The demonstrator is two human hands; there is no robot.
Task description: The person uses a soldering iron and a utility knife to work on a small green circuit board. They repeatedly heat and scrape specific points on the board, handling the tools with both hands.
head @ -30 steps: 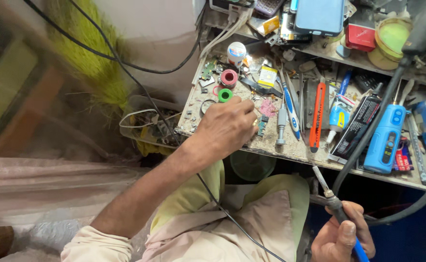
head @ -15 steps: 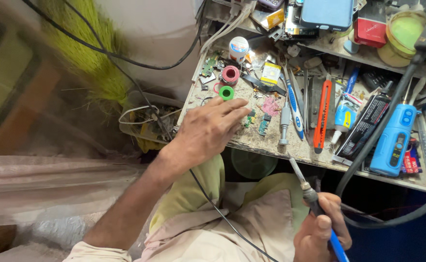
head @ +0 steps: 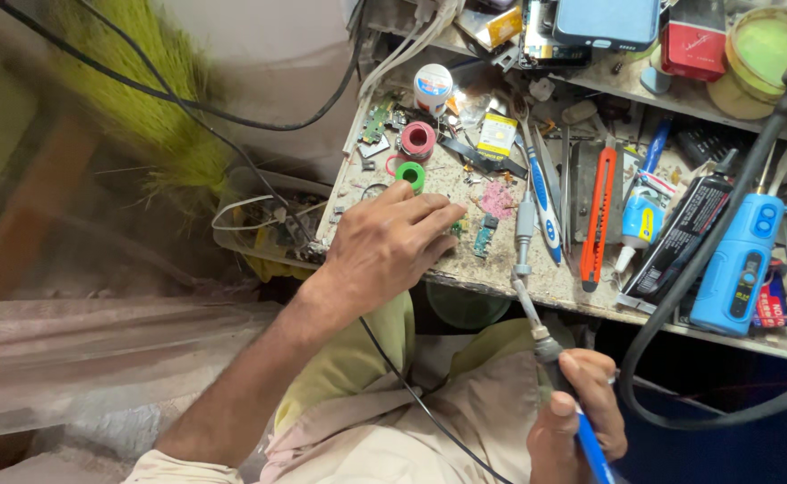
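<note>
Left hand (head: pixel 389 251) has slid down toward the near edge of the workbench (head: pixel 366 193), fingers now loosely curled, palm down, tips just beside small green circuit board pieces (head: pixel 483 237); can't tell if anything is pinched. Right hand (head: pixel 577 417) stays wrapped round the soldering iron (head: pixel 537 327) on its blue grip, tip up at the bench edge. Iron looks light and stiff, probably with a hot end: hold by the handle only. Boards look tiny and fragile, edge-grip them.
</note>
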